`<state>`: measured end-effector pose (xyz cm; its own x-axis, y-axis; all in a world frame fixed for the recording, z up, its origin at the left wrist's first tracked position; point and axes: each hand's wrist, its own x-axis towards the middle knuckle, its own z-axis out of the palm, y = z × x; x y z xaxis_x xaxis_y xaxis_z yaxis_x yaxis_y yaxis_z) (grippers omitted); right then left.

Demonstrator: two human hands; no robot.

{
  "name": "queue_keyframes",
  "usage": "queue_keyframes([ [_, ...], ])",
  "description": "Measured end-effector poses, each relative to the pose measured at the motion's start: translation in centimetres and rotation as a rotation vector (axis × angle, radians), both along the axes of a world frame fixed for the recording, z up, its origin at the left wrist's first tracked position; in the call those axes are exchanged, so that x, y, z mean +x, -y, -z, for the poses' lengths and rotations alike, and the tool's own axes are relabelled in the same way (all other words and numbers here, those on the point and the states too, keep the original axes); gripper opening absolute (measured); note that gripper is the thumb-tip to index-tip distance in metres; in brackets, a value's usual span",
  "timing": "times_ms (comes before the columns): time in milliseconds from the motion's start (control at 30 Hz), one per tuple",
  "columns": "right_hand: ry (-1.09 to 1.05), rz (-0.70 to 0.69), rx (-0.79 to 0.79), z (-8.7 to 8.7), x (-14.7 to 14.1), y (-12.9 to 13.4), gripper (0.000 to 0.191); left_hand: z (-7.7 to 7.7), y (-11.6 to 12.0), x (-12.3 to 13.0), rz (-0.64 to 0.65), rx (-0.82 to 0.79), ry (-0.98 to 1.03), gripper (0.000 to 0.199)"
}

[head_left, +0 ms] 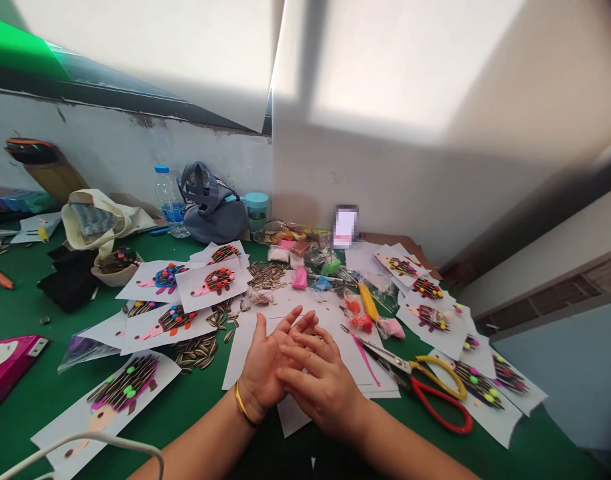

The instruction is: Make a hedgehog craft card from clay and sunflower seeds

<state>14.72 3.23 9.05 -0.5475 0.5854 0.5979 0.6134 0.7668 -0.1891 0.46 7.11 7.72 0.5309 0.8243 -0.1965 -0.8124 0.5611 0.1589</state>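
My left hand (pixel 268 363), with a gold bangle at its wrist, is palm up above white paper (pixel 240 360), fingers stretched out. Across its palm and fingers lies my right hand (pixel 323 377), palm down with its fingers spread. Whether anything lies between the palms is hidden. Just right of my hands, a thin pink clay strip (pixel 366 360) rests on the paper. Scissors with yellow and red handles (pixel 425 380) lie beside the paper. Sunflower seeds (pixel 198 350) are heaped to the left, and a pink clay lump (pixel 299 279) sits beyond my fingers.
Hedgehog pictures made with seeds and clay balls lie on both sides, including one at front left (pixel 155 380). A phone (pixel 345 227) stands by the wall. Behind are a bottle (pixel 171 207), a blue bag (pixel 215 213) and a cup (pixel 257 213). A white cable (pixel 110 438) curves at front left.
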Motion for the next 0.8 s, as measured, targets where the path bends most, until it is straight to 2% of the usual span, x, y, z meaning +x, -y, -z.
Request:
queue_keyframes([
  [233, -0.078, -0.058, -0.054, 0.3, -0.4, 0.6, 0.019, 0.2, 0.8, 0.8, 0.054, 0.020, 0.015, 0.059],
  [400, -0.134, -0.006, -0.073, 0.0, 0.5, 0.2, 0.017, -0.2, 0.7, 0.5, 0.047, 0.033, 0.007, 0.060],
  [500, -0.231, 0.106, -0.136, 0.5, 2.3, -1.0, 0.014, -0.5, 0.0, -0.4, -0.023, 0.034, -0.025, 0.060],
  [633, -0.379, 0.282, -0.257, 2.2, 5.0, -3.0, 0.016, -0.6, -1.4, -1.7, -0.175, 0.019, -0.083, 0.057],
  [800, -0.347, 0.338, -0.372, 4.1, 5.8, -4.2, 0.015, -0.3, -2.3, -2.3, -0.260, -0.028, -0.126, 0.053],
])
